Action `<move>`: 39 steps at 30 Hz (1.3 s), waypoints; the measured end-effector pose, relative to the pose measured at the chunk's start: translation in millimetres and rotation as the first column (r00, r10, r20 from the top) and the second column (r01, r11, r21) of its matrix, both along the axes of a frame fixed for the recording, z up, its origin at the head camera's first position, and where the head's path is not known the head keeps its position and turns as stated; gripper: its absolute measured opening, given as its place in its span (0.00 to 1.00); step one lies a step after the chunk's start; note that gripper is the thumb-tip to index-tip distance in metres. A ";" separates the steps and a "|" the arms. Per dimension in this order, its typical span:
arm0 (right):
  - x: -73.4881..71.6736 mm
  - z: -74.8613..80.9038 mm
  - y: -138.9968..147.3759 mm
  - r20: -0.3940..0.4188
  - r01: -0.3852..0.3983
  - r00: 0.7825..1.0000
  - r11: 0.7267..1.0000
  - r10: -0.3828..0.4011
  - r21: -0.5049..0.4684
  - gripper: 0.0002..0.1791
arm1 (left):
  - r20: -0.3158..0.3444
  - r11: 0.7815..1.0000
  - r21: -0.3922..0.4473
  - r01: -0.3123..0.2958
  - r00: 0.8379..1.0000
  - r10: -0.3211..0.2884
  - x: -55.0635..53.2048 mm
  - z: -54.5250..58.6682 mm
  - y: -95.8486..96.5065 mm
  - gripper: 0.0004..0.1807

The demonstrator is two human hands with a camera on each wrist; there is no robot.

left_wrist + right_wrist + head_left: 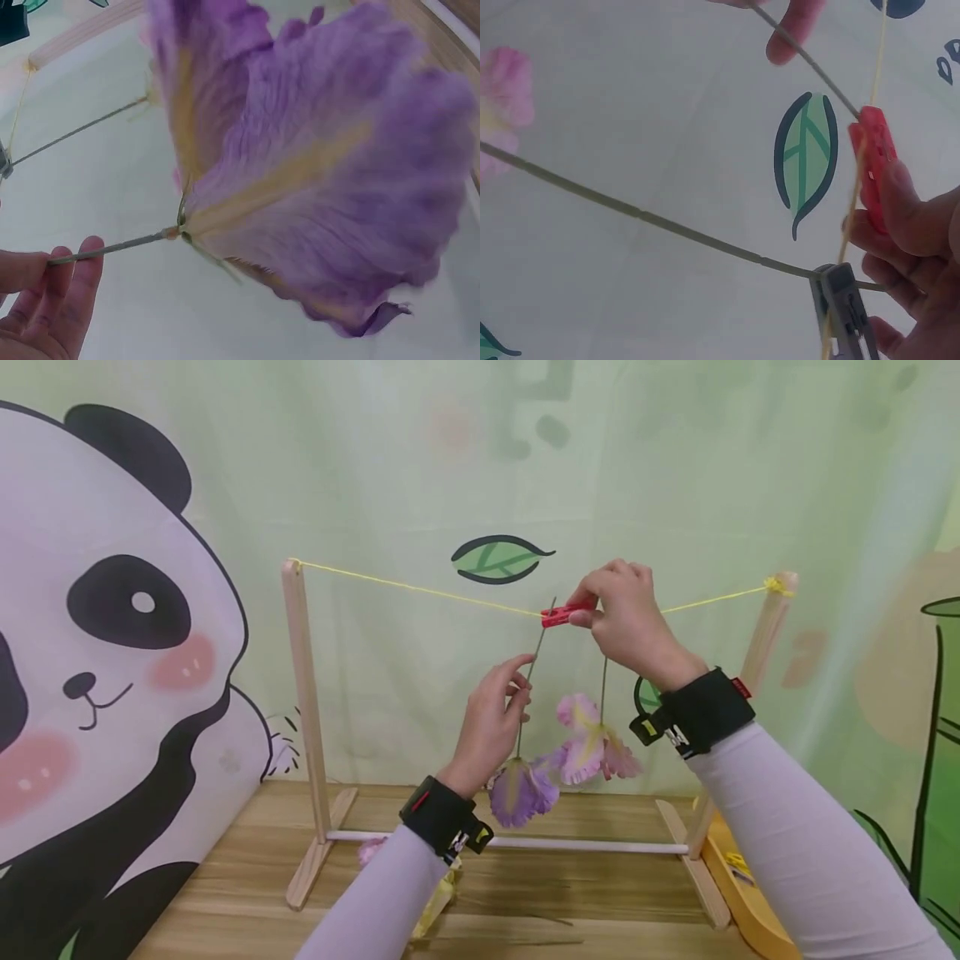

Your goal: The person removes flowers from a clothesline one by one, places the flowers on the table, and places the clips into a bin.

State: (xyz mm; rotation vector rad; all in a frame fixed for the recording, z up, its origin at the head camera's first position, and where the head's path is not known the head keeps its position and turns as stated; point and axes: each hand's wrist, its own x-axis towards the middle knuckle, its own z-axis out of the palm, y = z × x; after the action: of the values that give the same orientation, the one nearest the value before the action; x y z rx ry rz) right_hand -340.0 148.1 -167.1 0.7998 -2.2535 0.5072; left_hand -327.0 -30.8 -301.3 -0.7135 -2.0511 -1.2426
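My right hand [626,614] pinches a red clothespin [557,616] between thumb and fingers, at the low middle of the yellow string [420,587]. The stem of a purple artificial flower [517,793] passes the clothespin's tip, which sits on the string. Below, my left hand [491,718] pinches that stem; the bloom hangs head down. In the left wrist view the thumb and fingertips [91,251] grip the thin green stem. A pink flower [585,747] hangs beside it, its stem held on the string by a grey clothespin [844,300], near my right fingers.
Wooden posts [307,702] with feet hold up the string, joined low by a white rod [585,845]. At the right stands a yellow tray [750,910] with small things inside. Loose stems [540,942] and a yellow flower [435,906] lie on the wooden table [225,902].
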 end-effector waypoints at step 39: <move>29.5 -43.9 23.4 -0.241 -0.197 0.961 0.949 0.137 -0.248 0.15 | -0.060 0.993 0.102 -0.058 0.996 0.065 32.9 -20.6 -40.8 0.20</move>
State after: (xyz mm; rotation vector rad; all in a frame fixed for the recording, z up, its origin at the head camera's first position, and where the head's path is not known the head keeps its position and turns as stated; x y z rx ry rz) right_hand -310.5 171.5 -211.0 0.8644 -1.8719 0.7495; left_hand -294.1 -71.6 -321.9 -0.6305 -1.9308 -1.2618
